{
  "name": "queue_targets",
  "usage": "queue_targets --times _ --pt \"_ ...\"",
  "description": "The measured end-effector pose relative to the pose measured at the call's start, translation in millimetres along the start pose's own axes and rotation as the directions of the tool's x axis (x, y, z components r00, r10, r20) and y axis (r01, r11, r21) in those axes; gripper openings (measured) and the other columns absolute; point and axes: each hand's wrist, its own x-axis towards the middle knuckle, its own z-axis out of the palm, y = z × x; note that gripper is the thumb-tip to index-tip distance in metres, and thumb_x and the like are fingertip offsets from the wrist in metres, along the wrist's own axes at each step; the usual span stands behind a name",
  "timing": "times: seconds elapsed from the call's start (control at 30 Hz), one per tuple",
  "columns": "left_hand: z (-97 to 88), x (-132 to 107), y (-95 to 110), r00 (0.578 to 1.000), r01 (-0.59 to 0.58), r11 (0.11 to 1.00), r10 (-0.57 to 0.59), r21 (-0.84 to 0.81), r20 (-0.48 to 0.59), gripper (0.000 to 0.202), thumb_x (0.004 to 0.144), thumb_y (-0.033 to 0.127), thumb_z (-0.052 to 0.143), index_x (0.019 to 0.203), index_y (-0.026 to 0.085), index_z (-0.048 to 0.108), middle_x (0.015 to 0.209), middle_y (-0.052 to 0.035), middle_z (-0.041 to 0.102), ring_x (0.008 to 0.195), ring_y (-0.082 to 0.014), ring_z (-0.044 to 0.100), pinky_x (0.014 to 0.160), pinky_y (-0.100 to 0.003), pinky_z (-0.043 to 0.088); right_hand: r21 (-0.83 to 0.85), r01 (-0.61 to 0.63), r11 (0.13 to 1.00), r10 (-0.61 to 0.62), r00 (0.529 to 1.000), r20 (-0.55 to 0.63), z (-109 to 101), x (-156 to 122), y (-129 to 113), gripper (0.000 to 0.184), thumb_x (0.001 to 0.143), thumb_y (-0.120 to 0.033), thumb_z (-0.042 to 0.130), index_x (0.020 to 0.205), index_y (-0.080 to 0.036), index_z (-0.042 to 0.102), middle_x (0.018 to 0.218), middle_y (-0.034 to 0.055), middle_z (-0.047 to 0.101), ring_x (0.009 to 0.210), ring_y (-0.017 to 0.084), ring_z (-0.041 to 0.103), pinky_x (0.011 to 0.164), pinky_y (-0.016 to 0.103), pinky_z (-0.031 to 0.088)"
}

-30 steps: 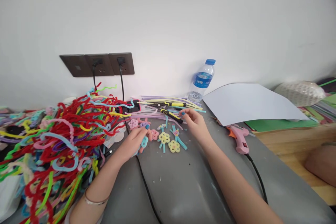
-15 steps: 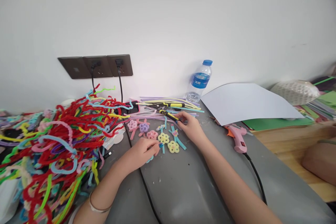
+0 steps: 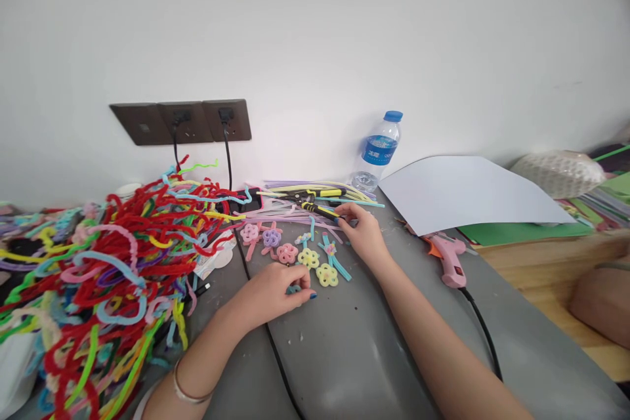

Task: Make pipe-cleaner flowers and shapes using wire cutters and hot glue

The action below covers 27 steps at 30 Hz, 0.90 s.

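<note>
My right hand [image 3: 361,231] has its thumb and fingers closed on the end of one black-and-yellow handle of the pliers [image 3: 315,209]. The pliers lie with handles spread on a bundle of pastel strips [image 3: 275,215]. My left hand [image 3: 275,292] is over the table, fingers bent and thumb stretched apart from them. A blue piece [image 3: 294,289] shows in that gap, mostly hidden. Beyond it lie small fuzzy flowers: pink [image 3: 287,253], purple [image 3: 272,237] and yellow [image 3: 327,275]. Short blue stems [image 3: 339,268] lie near my right wrist.
A tangled heap of colourful pipe cleaners [image 3: 132,262] covers the left side. A water bottle [image 3: 378,151] leans on the wall beside white paper [image 3: 472,193]. The pink glue gun [image 3: 450,259] lies at right. A black cable [image 3: 270,348] crosses the table.
My left hand has shifted slightly right and toward me, with its thumb now farther from the fingers. The plier handle under my right hand has swung a little away from me, toward the wall.
</note>
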Motion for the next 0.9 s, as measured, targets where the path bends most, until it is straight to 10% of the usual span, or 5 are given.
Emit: queue_targets --times 0.47,0.9 --pt "-1.0 0.3 3.8 0.998 0.019 1.000 -0.019 -0.002 0.052 0.021 0.089 0.030 0.061 0.071 0.019 0.059 0.054 0.0062 0.049 0.051 -0.0088 0.043 0.052 -0.019 0.027 -0.017 0.010 1.000 -0.009 1.000 0.021 3.2 -1.3 4.0 0.023 0.071 -0.020 0.050 0.089 -0.021 0.065 0.092 0.0070 0.074 0.076 0.022 0.063 0.075 0.037 0.050" --pt "2.6 -1.0 2.4 0.998 -0.050 0.998 0.049 0.046 0.027 0.008 0.086 0.015 0.060 0.086 0.021 0.066 0.085 0.0003 0.073 0.078 -0.0140 0.067 0.069 -0.020 0.041 -0.029 0.008 1.000 -0.007 0.999 0.041 3.2 -2.3 4.1 0.025 0.072 -0.019 0.049 0.091 -0.019 0.065 0.093 0.0076 0.073 0.078 0.022 0.063 0.076 0.037 0.050"
